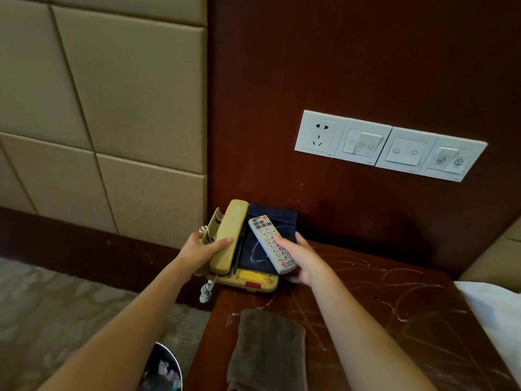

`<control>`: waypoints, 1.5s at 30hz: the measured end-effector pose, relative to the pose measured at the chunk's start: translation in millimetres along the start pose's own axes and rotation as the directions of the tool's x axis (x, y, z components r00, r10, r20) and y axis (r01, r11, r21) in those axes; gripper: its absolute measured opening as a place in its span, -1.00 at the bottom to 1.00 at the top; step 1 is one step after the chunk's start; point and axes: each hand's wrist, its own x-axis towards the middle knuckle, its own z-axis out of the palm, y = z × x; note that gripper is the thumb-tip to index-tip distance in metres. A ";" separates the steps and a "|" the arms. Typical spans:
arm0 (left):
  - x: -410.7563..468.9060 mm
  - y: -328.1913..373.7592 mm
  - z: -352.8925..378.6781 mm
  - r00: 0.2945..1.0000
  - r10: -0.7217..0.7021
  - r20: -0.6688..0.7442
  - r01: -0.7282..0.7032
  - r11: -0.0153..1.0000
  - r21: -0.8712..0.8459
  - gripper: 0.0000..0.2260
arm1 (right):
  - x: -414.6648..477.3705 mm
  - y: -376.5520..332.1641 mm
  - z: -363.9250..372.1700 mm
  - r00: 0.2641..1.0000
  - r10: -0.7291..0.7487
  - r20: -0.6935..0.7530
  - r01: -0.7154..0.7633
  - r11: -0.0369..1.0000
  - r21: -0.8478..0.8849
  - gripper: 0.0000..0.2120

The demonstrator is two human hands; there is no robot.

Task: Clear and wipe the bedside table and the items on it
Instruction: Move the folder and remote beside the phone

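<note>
Now L hand (194, 251) grips phone (231, 221), R hand (306, 258) pinches remote (266, 235).

The dark folder (270, 218) covers most of the face of the telephone (248, 280), so its keys are out of sight. Most fingers of the right hand (303, 258) go under the folder and the remote (272, 244). The remote's button marks are too small to read. Near, the grey cloth (267, 351) and a dark round thing (163, 368) left of the table (394, 292) are cut by the bottom edge. White bedding (496, 311) runs off the right.
</note>
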 end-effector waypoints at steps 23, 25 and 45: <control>-12.9 2.6 -5.1 0.961 0.091 -0.260 -0.034 0.976 0.216 -0.27 | -26.3 6.4 -12.0 0.949 -0.156 -0.273 0.117 0.981 -0.154 -0.27; -31.9 6.4 -2.8 0.907 0.272 -0.322 -0.128 0.906 0.404 -0.35 | -44.0 10.7 -15.0 0.902 -0.270 -0.338 0.117 0.904 -0.411 -0.36; -189.4 -91.6 83.2 0.857 0.259 0.445 -0.497 0.187 0.847 -0.49 | -187.1 114.6 -8.8 0.985 -0.139 -0.102 -0.021 0.492 -0.870 -0.73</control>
